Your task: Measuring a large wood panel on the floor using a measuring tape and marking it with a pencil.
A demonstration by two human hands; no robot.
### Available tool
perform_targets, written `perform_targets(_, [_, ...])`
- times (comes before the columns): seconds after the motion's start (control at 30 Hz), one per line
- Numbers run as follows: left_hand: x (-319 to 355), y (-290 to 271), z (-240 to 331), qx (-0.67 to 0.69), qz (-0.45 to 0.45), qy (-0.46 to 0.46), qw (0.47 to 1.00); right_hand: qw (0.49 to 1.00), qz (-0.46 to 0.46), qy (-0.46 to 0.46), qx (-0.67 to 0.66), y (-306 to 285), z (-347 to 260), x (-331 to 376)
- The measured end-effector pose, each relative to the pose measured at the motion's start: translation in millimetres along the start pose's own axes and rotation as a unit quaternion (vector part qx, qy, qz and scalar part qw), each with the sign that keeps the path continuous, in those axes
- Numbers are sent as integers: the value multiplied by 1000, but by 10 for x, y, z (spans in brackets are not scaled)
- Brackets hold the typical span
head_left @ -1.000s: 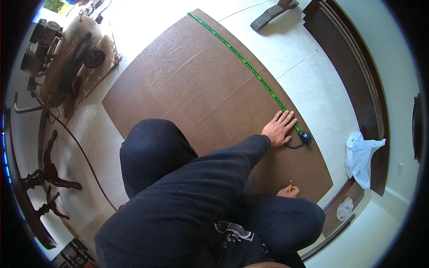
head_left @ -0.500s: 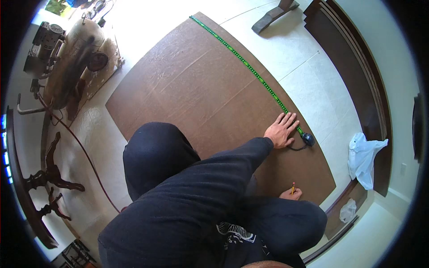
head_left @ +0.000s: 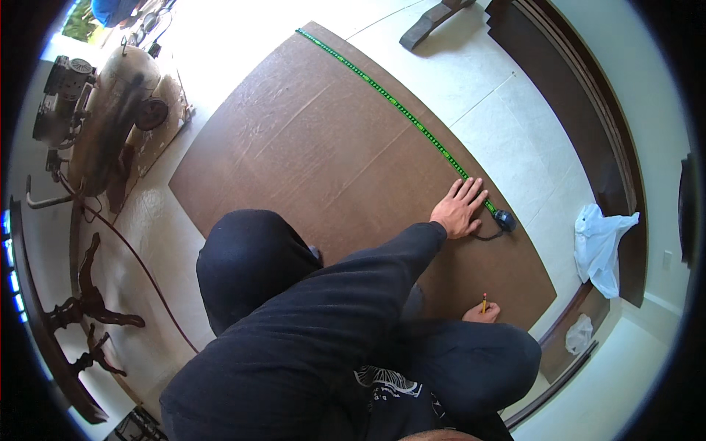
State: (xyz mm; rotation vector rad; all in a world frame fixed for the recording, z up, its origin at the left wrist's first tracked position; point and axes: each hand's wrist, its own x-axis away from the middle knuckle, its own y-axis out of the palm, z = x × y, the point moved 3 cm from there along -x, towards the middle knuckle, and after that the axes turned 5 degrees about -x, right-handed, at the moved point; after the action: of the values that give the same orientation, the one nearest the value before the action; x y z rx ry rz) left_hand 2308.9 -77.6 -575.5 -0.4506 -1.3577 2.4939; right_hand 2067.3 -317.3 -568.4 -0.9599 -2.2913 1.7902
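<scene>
A large brown board (head_left: 294, 140) lies flat on the floor under me. Along its far right edge runs the green blade of a tape measure (head_left: 401, 109), pulled out from the far corner. The tape's dark case (head_left: 504, 220) rests near the board's right edge, with a black strap curling from it. My left hand (head_left: 457, 209) lies flat over the blade just short of the case, fingers spread. Beside my right knee, my right hand (head_left: 482, 314) rests low on the board, closed round a yellow pencil (head_left: 485, 303) that stands nearly upright; part of this hand is hidden behind the knee.
An old air compressor (head_left: 110, 125) stands at the far left, its red hose (head_left: 140, 259) trailing across the floor. Carved dark wooden legs (head_left: 92, 301) are at the left. Dark moulded panels (head_left: 559, 95) and a white plastic bag (head_left: 599, 246) lie on the right.
The view has shifted slightly. My left hand stays flat on the tape and my right hand keeps the pencil; neither has clearly moved on the board.
</scene>
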Motion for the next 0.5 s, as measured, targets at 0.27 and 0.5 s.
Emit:
perform_targets(0.27, [-2, 3, -2, 6, 25, 2, 1000, 999, -25, 47, -7, -49, -78, -23])
perform_targets(0.5, [-4, -36, -5, 1, -5, -3, 1000, 999, -4, 44, -10, 24, -10, -11])
